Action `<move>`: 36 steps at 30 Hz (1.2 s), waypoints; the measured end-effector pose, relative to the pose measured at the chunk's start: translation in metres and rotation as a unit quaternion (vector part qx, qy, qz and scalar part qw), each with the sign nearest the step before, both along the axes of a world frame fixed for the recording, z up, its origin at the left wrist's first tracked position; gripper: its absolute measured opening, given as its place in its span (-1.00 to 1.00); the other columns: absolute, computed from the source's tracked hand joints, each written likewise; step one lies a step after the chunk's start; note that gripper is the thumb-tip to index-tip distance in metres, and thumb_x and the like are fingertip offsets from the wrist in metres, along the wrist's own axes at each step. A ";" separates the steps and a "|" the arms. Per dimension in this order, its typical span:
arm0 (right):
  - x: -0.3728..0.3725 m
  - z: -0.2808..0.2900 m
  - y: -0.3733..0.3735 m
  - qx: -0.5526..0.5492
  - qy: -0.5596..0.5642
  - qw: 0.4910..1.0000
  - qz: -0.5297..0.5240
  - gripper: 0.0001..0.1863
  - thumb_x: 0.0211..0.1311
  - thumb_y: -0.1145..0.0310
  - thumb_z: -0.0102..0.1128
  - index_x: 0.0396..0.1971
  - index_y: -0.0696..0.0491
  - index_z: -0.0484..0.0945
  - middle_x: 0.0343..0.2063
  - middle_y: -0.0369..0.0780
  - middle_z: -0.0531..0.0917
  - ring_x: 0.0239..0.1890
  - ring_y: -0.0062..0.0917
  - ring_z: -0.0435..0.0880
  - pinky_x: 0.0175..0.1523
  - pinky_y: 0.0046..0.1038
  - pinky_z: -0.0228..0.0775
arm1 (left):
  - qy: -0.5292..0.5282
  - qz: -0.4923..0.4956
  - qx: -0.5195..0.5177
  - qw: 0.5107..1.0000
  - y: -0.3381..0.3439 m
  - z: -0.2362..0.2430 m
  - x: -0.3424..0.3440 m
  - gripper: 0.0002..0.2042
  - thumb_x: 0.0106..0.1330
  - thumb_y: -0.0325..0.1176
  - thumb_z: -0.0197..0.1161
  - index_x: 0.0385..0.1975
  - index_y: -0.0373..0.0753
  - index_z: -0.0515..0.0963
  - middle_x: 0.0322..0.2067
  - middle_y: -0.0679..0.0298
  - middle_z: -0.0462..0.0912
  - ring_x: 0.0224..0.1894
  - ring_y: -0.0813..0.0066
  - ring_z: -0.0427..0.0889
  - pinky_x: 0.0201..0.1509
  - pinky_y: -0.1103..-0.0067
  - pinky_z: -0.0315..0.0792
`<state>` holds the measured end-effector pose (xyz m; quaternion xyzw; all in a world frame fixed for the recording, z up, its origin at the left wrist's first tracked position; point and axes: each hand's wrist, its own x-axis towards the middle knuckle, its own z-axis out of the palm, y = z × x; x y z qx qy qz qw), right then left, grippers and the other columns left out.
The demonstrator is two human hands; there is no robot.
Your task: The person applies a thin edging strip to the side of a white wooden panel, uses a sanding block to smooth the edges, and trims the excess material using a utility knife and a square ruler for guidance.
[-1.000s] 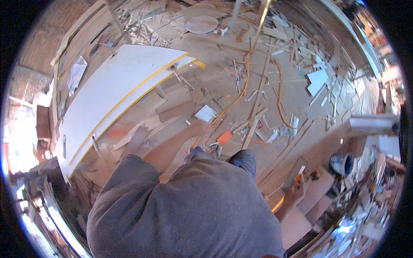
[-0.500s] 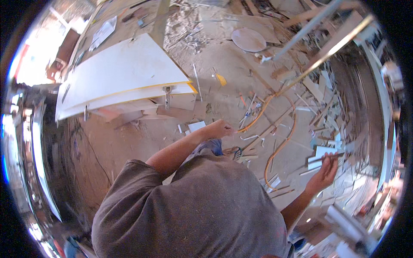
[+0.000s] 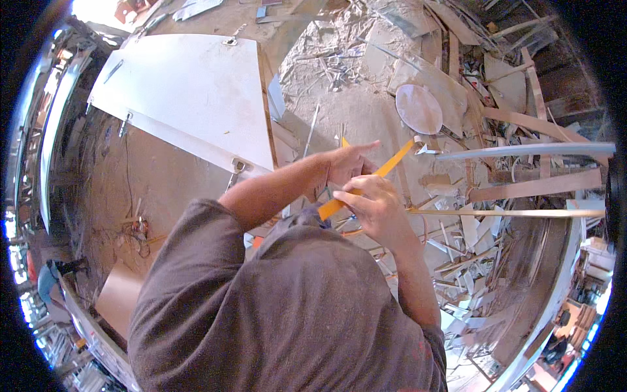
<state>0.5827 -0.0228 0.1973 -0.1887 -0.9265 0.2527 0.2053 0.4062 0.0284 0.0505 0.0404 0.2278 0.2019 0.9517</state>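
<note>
Change: right hand point(image 3: 384, 208), far out rightward half a second ago, is now beside left hand point(image 3: 345, 166) — handling seemingly centres there | Right: fingers pinching yellow strip point(image 3: 396, 159), slanted before the chest | Left: index extended; whether gripping, cannot tell

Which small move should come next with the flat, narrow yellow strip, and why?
Perhaps steady the flat, narrow yellow strip with the left hand: the right hand holds it, its upper end projects past the fingers, and the left hand is close by, index finger extended. Whether the left already touches it is unclear.
</note>
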 end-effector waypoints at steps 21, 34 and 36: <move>-0.058 -0.052 0.440 -0.621 0.255 0.713 -0.202 -0.17 0.34 0.29 0.42 0.50 0.09 0.15 -0.01 -0.11 0.70 -0.05 -0.44 0.71 0.09 -0.34 0.58 | 0.325 0.277 0.139 0.894 0.106 0.050 -0.056 -0.59 0.56 -0.33 0.18 0.29 -0.43 0.50 -0.35 0.34 0.64 -0.33 0.60 0.57 -0.23 0.59 0.48; -0.202 -0.034 0.446 -0.598 0.135 0.790 0.009 -0.53 0.34 0.47 0.37 0.21 0.10 0.47 -0.22 -0.20 0.77 -0.26 -0.58 0.77 -0.17 -0.51 0.71 | 0.314 0.513 0.026 0.799 0.037 0.069 -0.036 -0.58 0.49 -0.30 0.26 0.24 -0.44 0.52 -0.22 0.11 0.75 -0.24 0.40 0.73 -0.09 0.50 0.62; -0.223 -0.036 0.438 -0.605 0.136 0.784 0.026 -0.53 0.37 0.48 0.33 0.24 0.11 0.45 -0.20 -0.19 0.76 -0.25 -0.56 0.77 -0.15 -0.48 0.71 | 0.311 0.536 0.014 0.785 0.024 0.070 -0.048 -0.61 0.50 -0.32 0.23 0.21 -0.45 0.53 -0.16 0.03 0.76 -0.20 0.35 0.76 -0.04 0.47 0.65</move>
